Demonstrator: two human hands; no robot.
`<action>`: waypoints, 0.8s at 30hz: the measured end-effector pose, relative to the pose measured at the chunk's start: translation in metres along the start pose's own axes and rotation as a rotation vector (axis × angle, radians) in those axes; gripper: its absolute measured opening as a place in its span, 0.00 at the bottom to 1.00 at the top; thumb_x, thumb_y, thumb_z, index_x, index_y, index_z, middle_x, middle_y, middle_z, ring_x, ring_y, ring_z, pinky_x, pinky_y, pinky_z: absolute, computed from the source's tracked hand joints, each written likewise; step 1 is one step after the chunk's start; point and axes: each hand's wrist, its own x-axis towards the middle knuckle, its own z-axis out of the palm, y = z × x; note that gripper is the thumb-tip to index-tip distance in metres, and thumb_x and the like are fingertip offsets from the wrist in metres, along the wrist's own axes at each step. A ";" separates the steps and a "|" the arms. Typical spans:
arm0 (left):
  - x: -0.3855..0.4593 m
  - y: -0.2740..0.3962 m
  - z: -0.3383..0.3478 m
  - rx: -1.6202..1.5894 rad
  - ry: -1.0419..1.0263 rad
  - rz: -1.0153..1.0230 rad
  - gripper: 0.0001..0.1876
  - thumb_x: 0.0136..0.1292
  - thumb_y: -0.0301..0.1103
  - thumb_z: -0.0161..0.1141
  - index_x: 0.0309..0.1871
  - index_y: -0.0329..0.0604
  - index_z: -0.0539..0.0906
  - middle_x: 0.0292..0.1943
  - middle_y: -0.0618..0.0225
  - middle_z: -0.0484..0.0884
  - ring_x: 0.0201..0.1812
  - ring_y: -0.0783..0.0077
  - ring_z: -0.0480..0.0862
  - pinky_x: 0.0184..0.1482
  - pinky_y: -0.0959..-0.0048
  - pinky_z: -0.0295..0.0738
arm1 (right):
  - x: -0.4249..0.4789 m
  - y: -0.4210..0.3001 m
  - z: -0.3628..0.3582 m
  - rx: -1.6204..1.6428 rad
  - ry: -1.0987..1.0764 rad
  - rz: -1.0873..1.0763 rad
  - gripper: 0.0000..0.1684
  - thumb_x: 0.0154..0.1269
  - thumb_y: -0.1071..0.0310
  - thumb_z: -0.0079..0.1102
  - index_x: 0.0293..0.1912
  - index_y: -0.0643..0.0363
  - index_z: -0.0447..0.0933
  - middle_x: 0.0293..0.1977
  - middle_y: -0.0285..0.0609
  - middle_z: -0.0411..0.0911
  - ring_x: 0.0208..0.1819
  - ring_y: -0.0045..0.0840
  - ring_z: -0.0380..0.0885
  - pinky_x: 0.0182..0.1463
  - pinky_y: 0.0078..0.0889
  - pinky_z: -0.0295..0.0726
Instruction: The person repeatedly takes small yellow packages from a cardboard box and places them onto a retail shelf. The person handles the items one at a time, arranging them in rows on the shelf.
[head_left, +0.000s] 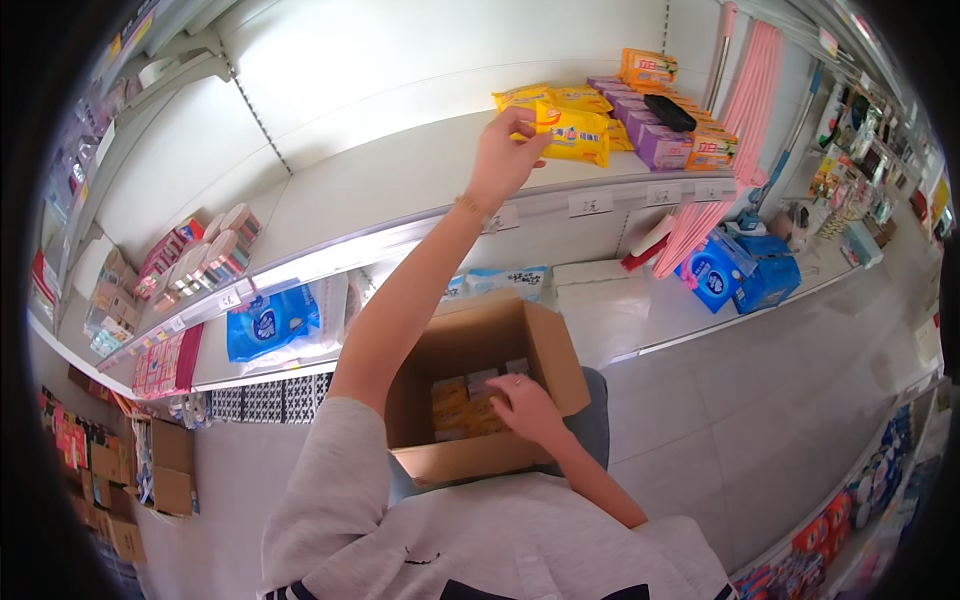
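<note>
My left hand (511, 154) is raised over the white shelf (390, 169), its fingers on the left end of a yellow soap packet (576, 136). More yellow packets (559, 97) lie flat behind that one. To their right stand purple soap boxes (664, 148) and orange soap boxes (711, 150), with a black object (670, 112) on top. Below, my right hand (526, 405) is inside the opening of a cardboard box (465, 459), fingers apart above orange-yellow packs (457, 401). Whether its fingertips touch the packs is unclear.
Price cards line the shelf edge (555, 204). The lower shelf holds blue tissue packs (271, 322) and white packs (604, 292). A pink mop (750, 112) hangs at the right. Round containers (217, 255) stand at the left; open cartons (171, 469) sit on the floor.
</note>
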 end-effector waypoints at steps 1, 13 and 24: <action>-0.022 0.002 -0.016 -0.072 0.010 0.063 0.14 0.67 0.24 0.68 0.53 0.34 0.78 0.46 0.62 0.82 0.40 0.72 0.88 0.35 0.74 0.89 | 0.003 0.001 -0.001 0.082 0.060 -0.011 0.19 0.69 0.66 0.63 0.58 0.57 0.80 0.53 0.49 0.83 0.55 0.41 0.81 0.60 0.42 0.81; -0.328 -0.063 -0.097 -0.210 0.294 -0.435 0.12 0.72 0.22 0.62 0.55 0.40 0.75 0.48 0.68 0.85 0.47 0.78 0.86 0.42 0.77 0.87 | 0.044 -0.019 -0.020 0.738 -0.119 0.254 0.27 0.68 0.69 0.71 0.62 0.66 0.73 0.51 0.39 0.81 0.49 0.19 0.80 0.53 0.23 0.80; -0.391 -0.099 -0.111 0.811 0.277 -0.171 0.15 0.66 0.32 0.66 0.54 0.43 0.80 0.47 0.59 0.84 0.47 0.55 0.85 0.47 0.64 0.83 | 0.128 0.024 0.030 -0.132 -0.590 0.265 0.25 0.57 0.57 0.75 0.50 0.63 0.84 0.45 0.50 0.88 0.46 0.42 0.87 0.51 0.39 0.85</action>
